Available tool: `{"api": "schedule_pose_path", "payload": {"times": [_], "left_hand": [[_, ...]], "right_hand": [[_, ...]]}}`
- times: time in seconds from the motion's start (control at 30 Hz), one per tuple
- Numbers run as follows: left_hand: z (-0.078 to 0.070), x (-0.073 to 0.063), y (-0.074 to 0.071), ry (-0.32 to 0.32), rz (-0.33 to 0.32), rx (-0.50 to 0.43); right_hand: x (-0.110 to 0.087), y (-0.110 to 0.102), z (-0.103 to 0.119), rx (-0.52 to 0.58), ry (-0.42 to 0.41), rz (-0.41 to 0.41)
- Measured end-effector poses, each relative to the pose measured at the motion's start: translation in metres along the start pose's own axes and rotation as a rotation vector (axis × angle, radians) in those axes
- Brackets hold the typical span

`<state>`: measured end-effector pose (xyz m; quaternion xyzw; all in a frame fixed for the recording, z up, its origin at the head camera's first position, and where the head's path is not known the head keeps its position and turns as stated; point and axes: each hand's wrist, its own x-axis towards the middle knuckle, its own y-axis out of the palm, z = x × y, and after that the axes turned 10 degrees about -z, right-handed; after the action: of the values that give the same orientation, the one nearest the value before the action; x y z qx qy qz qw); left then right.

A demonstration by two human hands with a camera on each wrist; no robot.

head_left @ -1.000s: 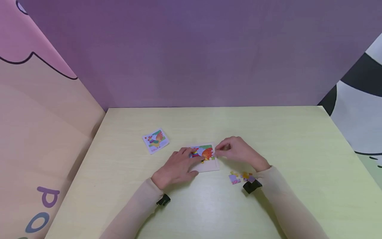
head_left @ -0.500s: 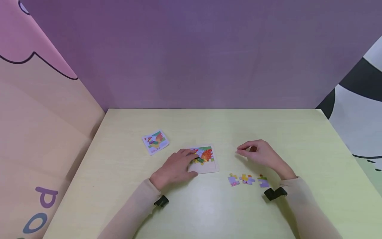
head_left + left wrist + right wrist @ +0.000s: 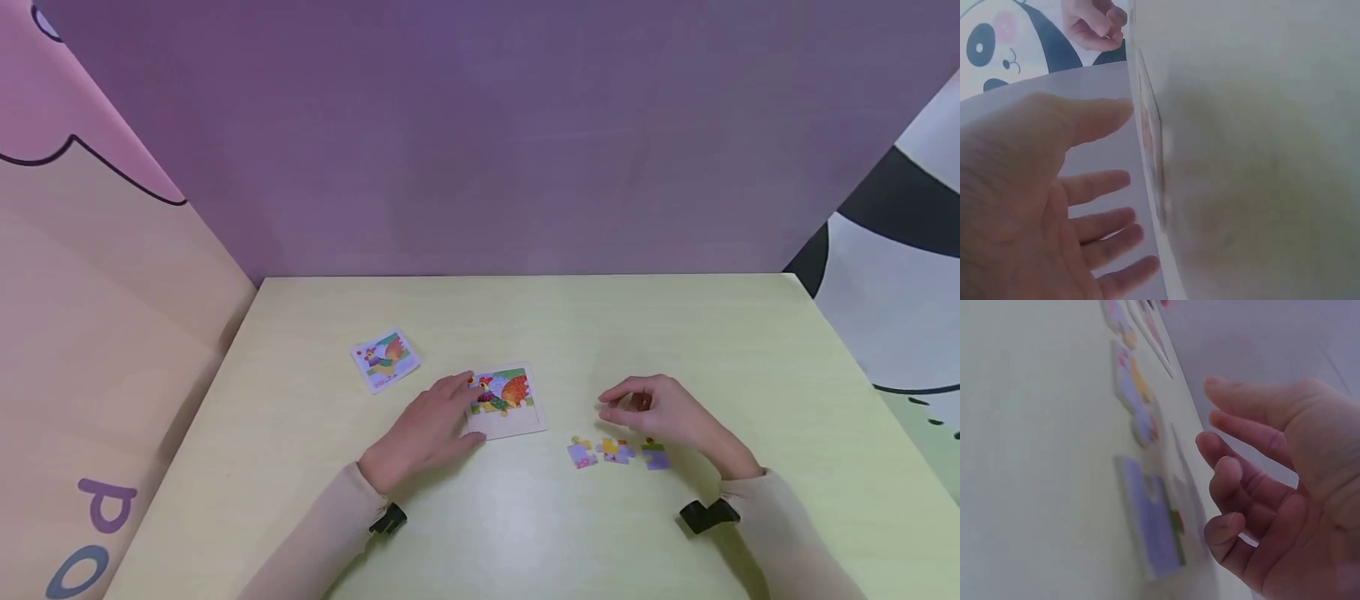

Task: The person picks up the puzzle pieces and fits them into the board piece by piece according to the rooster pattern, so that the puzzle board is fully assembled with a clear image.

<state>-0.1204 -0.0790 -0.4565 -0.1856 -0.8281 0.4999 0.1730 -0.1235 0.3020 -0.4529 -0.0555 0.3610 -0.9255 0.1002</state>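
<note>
Puzzle board [image 3: 521,423] lies flat near the middle of the counter [image 3: 480,533], at the fingertips of the left hand [image 3: 420,433]. Upper part filled: rooster print, orange-red tail, green along the top. Bottom strip bare and pale, one yellow tab poking into it. Left fingers spread, tips over the board's upper left edge, thumb out at its lower left corner. Can't tell how firmly they touch.

Three loose pieces in a row right of the board: left piece [image 3: 582,456] purple, yellow and pink; middle piece [image 3: 617,451] yellow and purple; right piece [image 3: 656,460] purple and green. Left and middle sit just beside each other, right one further off. Right hand [image 3: 667,412] is raised off the counter near the right piece; fingers curved, thumb and index apart.

Picture card [image 3: 386,361], also a rooster, lies up-left of the board, turned at an angle.

Left black clip [image 3: 387,519] and right black clip [image 3: 710,516] at the cuffs. Purple wall [image 3: 480,142] behind, panda panel [image 3: 900,267] on the right.
</note>
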Motion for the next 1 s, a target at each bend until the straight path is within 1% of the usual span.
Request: {"api": "schedule_pose_path", "payload": {"times": [0.1,0.2,0.33,0.43,0.63,0.73,0.87,1.0], "left_hand": [[0.005,-0.004,-0.001,-0.017,0.017,-0.013],[0.011,-0.004,0.0,-0.027,0.03,-0.006],[0.013,-0.003,-0.001,-0.031,0.044,0.003],[0.012,-0.002,-0.002,-0.03,0.045,0.002],[0.012,-0.001,-0.002,-0.025,0.046,0.002],[0.013,-0.001,-0.002,-0.019,0.043,0.002],[0.013,-0.001,-0.002,-0.014,0.04,0.004],[0.012,0.0,-0.002,-0.015,0.042,0.015]], "right_hand": [[-0.004,0.005,0.003,0.0,-0.029,0.023],[-0.007,0.008,0.007,-0.01,-0.044,0.067],[-0.009,0.015,0.015,-0.04,-0.072,0.135],[-0.01,0.02,0.02,-0.063,-0.109,0.168],[-0.011,0.025,0.027,-0.059,-0.206,0.176],[-0.011,0.026,0.029,-0.057,-0.214,0.172],[-0.011,0.028,0.029,-0.074,-0.201,0.17],[-0.009,0.03,0.03,-0.087,-0.211,0.166]]}}
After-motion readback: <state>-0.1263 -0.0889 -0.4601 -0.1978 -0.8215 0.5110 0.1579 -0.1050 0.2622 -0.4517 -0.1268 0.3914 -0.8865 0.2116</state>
